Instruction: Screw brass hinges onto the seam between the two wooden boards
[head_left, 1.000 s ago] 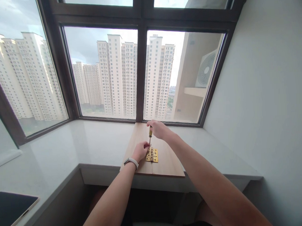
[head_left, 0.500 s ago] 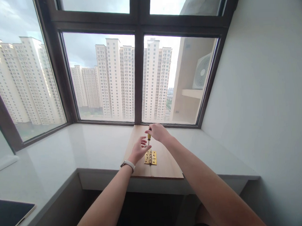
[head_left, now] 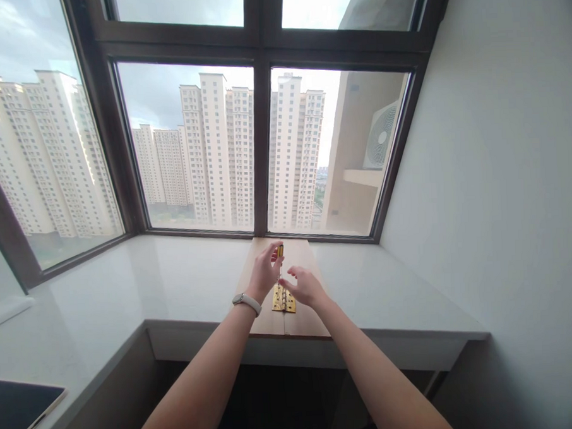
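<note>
A screwdriver with a yellow and dark handle stands upright, its shaft pointing down at a brass hinge. My left hand, with a pale-banded watch on its wrist, is closed around the handle. Beside the shaft is my right hand, its thumb and fingers apart and the thumb tip close to the hinge's upper end. The hinge lies unfolded over the seam of a light wooden board. Where the screwdriver tip meets the hinge is too small to make out.
The board rests on a white windowsill, reaching its front edge. Dark-framed windows rise behind it. A dark tablet-like device lies at lower left. A white wall stands on the right.
My right hand has let go of the screwdriver handle and come down beside the shaft. My left hand has moved up from near the shaft and taken hold of the handle.
</note>
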Motion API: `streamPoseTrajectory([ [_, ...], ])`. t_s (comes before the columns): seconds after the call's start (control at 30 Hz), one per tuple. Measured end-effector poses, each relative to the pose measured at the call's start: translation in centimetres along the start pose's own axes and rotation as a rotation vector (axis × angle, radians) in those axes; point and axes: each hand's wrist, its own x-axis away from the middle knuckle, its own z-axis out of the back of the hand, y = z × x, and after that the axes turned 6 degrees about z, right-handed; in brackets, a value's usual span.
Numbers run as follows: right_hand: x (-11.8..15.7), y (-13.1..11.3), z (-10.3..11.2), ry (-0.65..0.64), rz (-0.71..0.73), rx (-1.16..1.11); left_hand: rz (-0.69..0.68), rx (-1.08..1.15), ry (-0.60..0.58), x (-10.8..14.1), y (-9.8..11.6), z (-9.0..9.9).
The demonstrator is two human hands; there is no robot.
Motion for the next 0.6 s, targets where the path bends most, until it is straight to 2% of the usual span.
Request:
streamPoseTrajectory([
  [0.1, 2.4, 0.7, -2.5, -0.113, 0.059, 0.031, -0.002, -0.024, -0.014, -0.1, 0.2, 0.3],
  [0.2, 3.5, 0.9, -3.7, -0.103, 0.057, 0.063, -0.016, -0.043, -0.018, -0.3, 0.6, 0.4],
  [0.3, 3.7, 0.9, -4.2, -0.067, 0.073, 0.085, -0.020, -0.035, 0.007, -0.6, 0.7, 0.4],
  [0.43, 3.7, 0.9, -4.3, -0.082, 0.096, 0.115, -0.025, 0.001, 0.032, -0.7, 0.7, 0.3],
  [0.6, 3.9, 0.4, -4.0, -0.103, 0.076, 0.133, -0.010, 0.018, -0.001, -0.5, 0.8, 0.0],
])
